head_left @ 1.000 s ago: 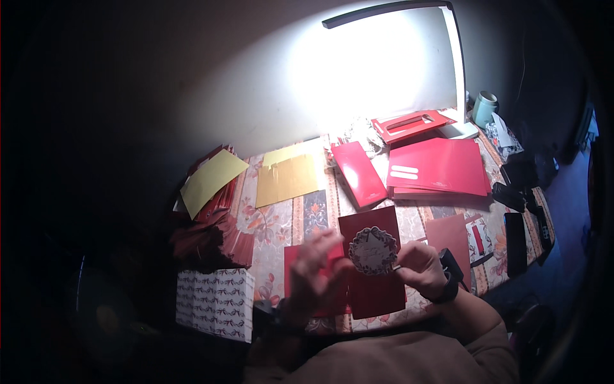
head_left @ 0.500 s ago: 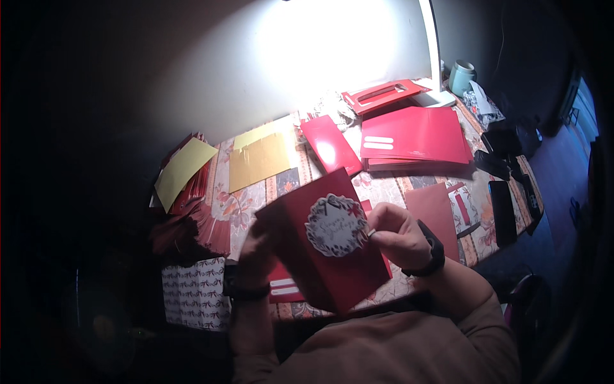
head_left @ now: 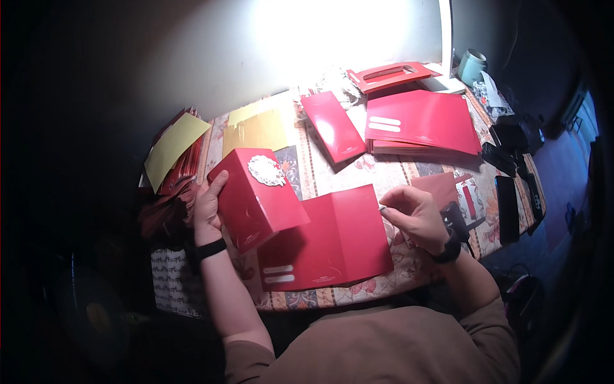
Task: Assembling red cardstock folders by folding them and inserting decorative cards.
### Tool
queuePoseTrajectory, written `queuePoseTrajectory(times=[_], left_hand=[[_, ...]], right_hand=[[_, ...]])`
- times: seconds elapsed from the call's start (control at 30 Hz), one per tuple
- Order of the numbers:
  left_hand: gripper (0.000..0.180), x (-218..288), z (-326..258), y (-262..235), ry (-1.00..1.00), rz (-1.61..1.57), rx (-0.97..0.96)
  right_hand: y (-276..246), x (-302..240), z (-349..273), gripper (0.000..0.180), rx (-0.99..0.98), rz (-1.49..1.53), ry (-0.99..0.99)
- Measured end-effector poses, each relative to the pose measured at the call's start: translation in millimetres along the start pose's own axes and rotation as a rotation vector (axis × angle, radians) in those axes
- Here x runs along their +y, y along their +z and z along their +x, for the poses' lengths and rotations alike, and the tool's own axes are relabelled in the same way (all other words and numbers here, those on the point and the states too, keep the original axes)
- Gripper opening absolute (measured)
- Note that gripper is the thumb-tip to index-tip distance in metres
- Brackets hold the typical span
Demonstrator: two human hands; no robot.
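Observation:
A folded red greeting card (head_left: 256, 205) with a round white wreath cutout (head_left: 267, 171) on its front is tilted above the table. My left hand (head_left: 210, 201) grips it by its left side, thumb on the front. Beneath and to the right, an opened red card (head_left: 361, 233) lies flat, partly covered by the held one. At its right edge my right hand (head_left: 416, 214) is closed in a pinch. A small pale piece pokes out between thumb and forefinger, too small to name. Both wrists wear dark bands.
A stack of red cards (head_left: 425, 125) lies at the back right, with a single red card (head_left: 332, 127) beside it. Yellow sheets (head_left: 256, 131) and a bundle of red papers (head_left: 187, 157) lie left. A lamp (head_left: 446, 38), blue-green cup (head_left: 472, 67) and dark phone (head_left: 506, 208) stand or lie right.
My left hand has carried the card leftward, away from my right hand, which was at the wreath's edge. The opened card on the table now shows much more.

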State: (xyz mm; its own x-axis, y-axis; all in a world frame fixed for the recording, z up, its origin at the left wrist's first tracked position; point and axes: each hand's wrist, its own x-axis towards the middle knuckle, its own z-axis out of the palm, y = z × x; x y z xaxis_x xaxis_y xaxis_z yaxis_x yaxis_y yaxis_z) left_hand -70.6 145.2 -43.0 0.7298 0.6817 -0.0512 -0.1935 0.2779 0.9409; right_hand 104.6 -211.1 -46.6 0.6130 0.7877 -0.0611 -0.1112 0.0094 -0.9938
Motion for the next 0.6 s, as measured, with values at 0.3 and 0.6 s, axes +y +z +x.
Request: queuePoseTrajectory(times=[0.3,0.6], left_hand=[[0.050,-14.4,7.7,-11.8,0.372,1.304,0.360],[0.009,-25.5,-93.1,136.7,0.090,0.636,-0.381]], right_hand=[[-3.1,15.4,14.0,0.010,-0.079,0.024,0.159],[-5.4,15.4,11.9,0.009,-0.195,0.176,0.287]])
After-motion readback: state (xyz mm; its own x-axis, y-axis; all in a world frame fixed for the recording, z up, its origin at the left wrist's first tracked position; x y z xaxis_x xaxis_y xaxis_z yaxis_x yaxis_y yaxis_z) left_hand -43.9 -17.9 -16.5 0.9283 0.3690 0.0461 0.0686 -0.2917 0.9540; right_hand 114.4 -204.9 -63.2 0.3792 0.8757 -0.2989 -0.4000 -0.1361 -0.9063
